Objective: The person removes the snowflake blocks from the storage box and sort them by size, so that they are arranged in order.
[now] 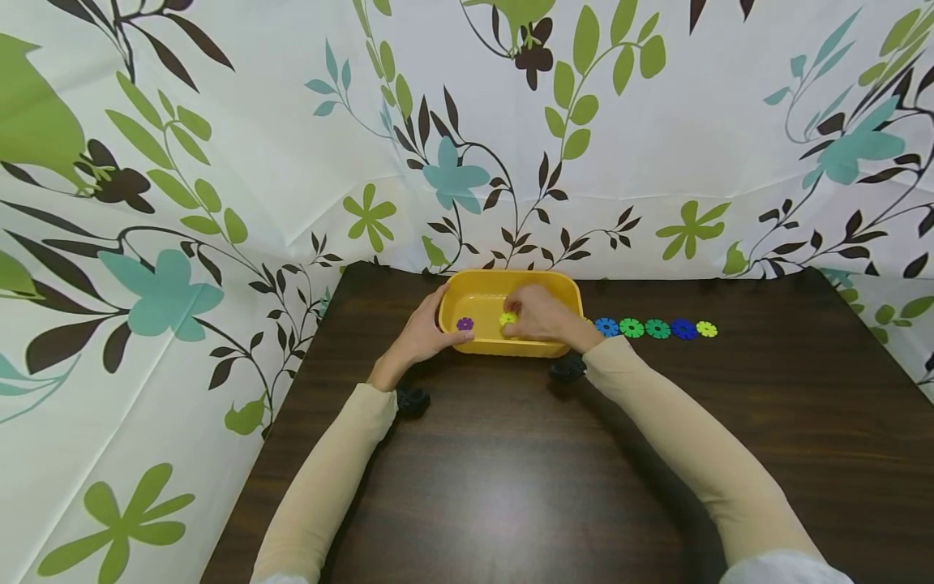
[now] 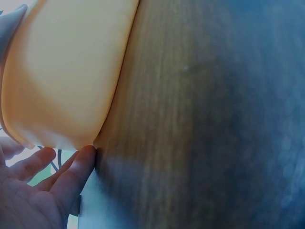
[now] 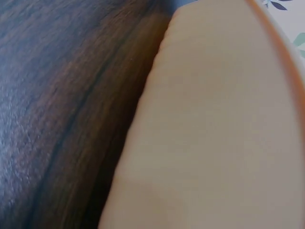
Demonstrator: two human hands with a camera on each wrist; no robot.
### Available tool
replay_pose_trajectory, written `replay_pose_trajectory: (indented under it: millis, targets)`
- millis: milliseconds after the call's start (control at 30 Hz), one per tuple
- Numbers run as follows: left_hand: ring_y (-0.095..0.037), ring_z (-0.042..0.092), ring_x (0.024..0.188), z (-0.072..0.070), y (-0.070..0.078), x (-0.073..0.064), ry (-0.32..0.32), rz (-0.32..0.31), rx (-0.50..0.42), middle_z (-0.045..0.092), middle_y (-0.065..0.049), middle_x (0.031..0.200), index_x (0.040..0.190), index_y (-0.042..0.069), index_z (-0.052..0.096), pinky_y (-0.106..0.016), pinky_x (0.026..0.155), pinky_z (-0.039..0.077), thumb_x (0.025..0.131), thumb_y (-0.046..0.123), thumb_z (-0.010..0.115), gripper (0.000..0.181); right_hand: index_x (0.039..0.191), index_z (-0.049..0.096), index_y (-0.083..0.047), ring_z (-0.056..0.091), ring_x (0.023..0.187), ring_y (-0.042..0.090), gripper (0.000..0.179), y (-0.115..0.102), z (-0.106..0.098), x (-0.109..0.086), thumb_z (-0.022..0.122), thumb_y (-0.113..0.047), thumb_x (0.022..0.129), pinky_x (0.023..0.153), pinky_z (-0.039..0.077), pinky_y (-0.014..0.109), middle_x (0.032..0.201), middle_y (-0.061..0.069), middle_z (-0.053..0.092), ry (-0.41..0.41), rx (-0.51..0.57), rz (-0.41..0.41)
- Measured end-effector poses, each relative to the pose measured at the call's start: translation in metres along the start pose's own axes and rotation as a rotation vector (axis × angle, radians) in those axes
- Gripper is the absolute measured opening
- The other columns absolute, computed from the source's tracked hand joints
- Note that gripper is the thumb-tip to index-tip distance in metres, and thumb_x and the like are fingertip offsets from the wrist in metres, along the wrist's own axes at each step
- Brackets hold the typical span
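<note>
A yellow plastic tub (image 1: pixel 511 347) sits near the back of the dark table. My left hand (image 1: pixel 426 331) grips its left end, thumb over the front rim; the left wrist view shows fingertips against the outer wall of the tub (image 2: pixel 71 71). Inside lies a purple notched disc (image 1: pixel 464 324), close to the left thumb. My right hand (image 1: pixel 538 313) reaches into the tub and pinches a yellow notched disc (image 1: pixel 507 320) between thumb and fingers. In the right wrist view the tub's outer wall (image 3: pixel 205 124) fills most of the picture, and the hand is hidden.
Right of the tub runs a row of notched discs: blue (image 1: pixel 606 327), green (image 1: pixel 631 328), darker green (image 1: pixel 657 328), dark blue (image 1: pixel 683 328) and small yellow (image 1: pixel 706 328). The right wrist partly covers the row's left end. A leaf-patterned cloth (image 1: pixel 467 219) hangs behind the table (image 1: pixel 474 454).
</note>
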State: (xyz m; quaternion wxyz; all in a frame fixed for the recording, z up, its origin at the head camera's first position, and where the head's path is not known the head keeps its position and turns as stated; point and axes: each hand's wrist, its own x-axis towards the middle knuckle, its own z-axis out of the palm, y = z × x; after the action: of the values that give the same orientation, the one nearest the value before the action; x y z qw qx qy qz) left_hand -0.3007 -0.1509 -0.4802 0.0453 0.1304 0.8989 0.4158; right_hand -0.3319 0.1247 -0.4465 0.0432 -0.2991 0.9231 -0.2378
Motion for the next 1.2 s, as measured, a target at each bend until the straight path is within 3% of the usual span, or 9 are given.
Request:
replay_pose_trajectory:
  millis: [133, 300, 533, 900, 1200]
  targets:
    - [-0.042, 0.046, 0.156, 0.0, -0.001, 0.001, -0.004, 0.006, -0.003, 0.033, -0.017, 0.177, 0.176, 0.019, 0.018, -0.062, 0.13, 0.04, 0.087, 0.053, 0.086, 0.118, 0.107, 0.08, 0.0, 0.068, 0.09, 0.027, 0.034, 0.003, -0.005, -0.007, 0.078, -0.023, 0.082, 0.086, 0.06, 0.043, 0.098, 0.014, 0.079, 0.073, 0.045, -0.003]
    - [-0.042, 0.045, 0.156, 0.0, -0.002, 0.002, -0.002, 0.008, -0.011, 0.034, -0.017, 0.176, 0.176, 0.02, 0.018, -0.063, 0.13, 0.04, 0.086, 0.053, 0.087, 0.118, 0.117, 0.08, 0.003, 0.071, 0.097, 0.031, 0.038, 0.007, -0.011, -0.016, 0.077, -0.02, 0.086, 0.091, 0.062, 0.047, 0.105, 0.018, 0.079, 0.094, 0.11, 0.034]
    - [-0.042, 0.044, 0.157, 0.001, -0.002, 0.001, -0.003, 0.015, -0.003, 0.033, -0.016, 0.177, 0.176, 0.021, 0.018, -0.063, 0.13, 0.04, 0.087, 0.053, 0.086, 0.118, 0.123, 0.081, -0.001, 0.07, 0.093, 0.026, 0.035, 0.009, -0.021, -0.032, 0.086, -0.017, 0.092, 0.083, 0.058, 0.035, 0.104, 0.015, 0.079, 0.141, 0.216, 0.114]
    - [-0.042, 0.045, 0.155, 0.0, -0.001, 0.0, -0.002, 0.025, -0.01, 0.033, -0.017, 0.177, 0.176, 0.02, 0.018, -0.063, 0.129, 0.041, 0.085, 0.053, 0.087, 0.119, 0.127, 0.079, 0.0, 0.067, 0.091, 0.025, 0.04, 0.019, -0.033, -0.061, 0.089, -0.015, 0.092, 0.075, 0.053, 0.02, 0.105, 0.018, 0.078, 0.253, 0.33, 0.174]
    - [-0.042, 0.045, 0.154, 0.0, -0.002, 0.001, -0.004, 0.023, -0.011, 0.033, -0.017, 0.176, 0.176, 0.021, 0.018, -0.064, 0.13, 0.04, 0.085, 0.055, 0.088, 0.12, 0.125, 0.079, 0.002, 0.066, 0.081, 0.011, 0.037, 0.037, -0.039, -0.096, 0.088, -0.013, 0.093, 0.068, 0.057, 0.016, 0.101, 0.019, 0.075, 0.378, 0.465, 0.203]
